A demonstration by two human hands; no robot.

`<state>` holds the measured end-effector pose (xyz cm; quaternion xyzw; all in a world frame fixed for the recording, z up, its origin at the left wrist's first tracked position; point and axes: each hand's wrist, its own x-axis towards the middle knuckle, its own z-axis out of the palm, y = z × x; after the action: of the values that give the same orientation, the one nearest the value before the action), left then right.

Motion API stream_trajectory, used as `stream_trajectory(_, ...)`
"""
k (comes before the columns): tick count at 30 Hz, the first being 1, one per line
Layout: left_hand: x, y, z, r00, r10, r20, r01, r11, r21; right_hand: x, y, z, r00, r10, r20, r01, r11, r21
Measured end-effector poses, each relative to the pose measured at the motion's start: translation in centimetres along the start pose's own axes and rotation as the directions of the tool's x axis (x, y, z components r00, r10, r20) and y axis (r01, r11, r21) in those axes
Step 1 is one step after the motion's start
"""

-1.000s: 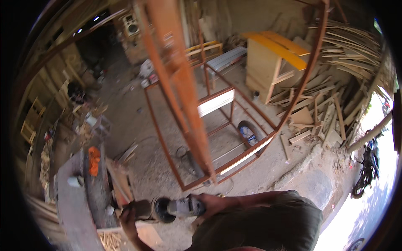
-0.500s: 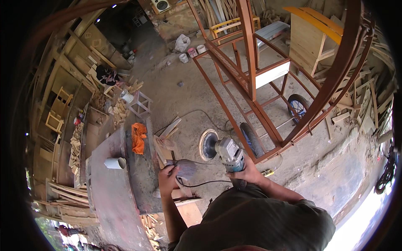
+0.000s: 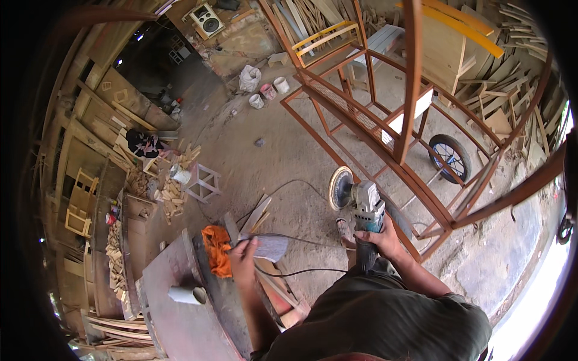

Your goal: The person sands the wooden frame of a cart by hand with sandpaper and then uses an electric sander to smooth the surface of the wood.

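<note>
My right hand [image 3: 385, 242] is wrapped round the body of a teal and grey angle grinder [image 3: 368, 210]. Its round sanding disc [image 3: 341, 189] faces left, close to the lower rail of a brown metal cart frame [image 3: 415, 198]; whether they touch I cannot tell. My left hand [image 3: 243, 265] is closed, its fingers pinching the edge of a greyish, flat, flexible sheet [image 3: 272, 247], perhaps sandpaper. Just left of that hand, an orange cloth [image 3: 215, 249] lies on the edge of a dark workbench [image 3: 180, 328]. A dark power cord [image 3: 307, 271] runs between my hands.
A spoked wheel [image 3: 449, 159] sits within the cart frame. On the bench lies a white cylinder [image 3: 188, 295]. Wood scraps [image 3: 171, 198] and a small stool [image 3: 203, 184] stand left, buckets [image 3: 268, 91] farther back. Another person [image 3: 143, 143] is at the far left.
The view has shifted. My right hand has brought the grinder up and right, its disc now beside the cart frame. My left hand still holds the grey sheet, nearer the orange cloth.
</note>
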<state>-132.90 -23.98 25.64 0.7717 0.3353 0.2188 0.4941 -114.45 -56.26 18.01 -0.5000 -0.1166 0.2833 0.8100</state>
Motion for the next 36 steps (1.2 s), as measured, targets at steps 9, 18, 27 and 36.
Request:
stream_trajectory(9,22.4,3.9,-5.7,0.787,0.097,-0.61,-0.222,0.966,-0.132,23.6,-1.1,4.9,0.989,-0.129,0.069,0.128,0.992,0.018)
stream_trajectory(18,40.7,0.4,-8.8,0.801,0.068,-0.594,-0.21,0.962,-0.172,39.8,-1.3,9.4,0.995,-0.101,-0.021,0.103,0.975,0.195)
stream_trajectory(27,71.2,-6.3,-4.2,0.935,0.153,-0.32,-0.239,0.938,-0.251,54.5,3.1,11.3,0.91,-0.345,-0.227,0.38,0.916,0.131)
stream_trajectory(36,102.1,-5.9,0.9,0.963,0.236,0.128,-0.233,0.972,-0.039,71.7,4.3,21.6,0.633,-0.396,-0.666,0.675,0.703,0.224)
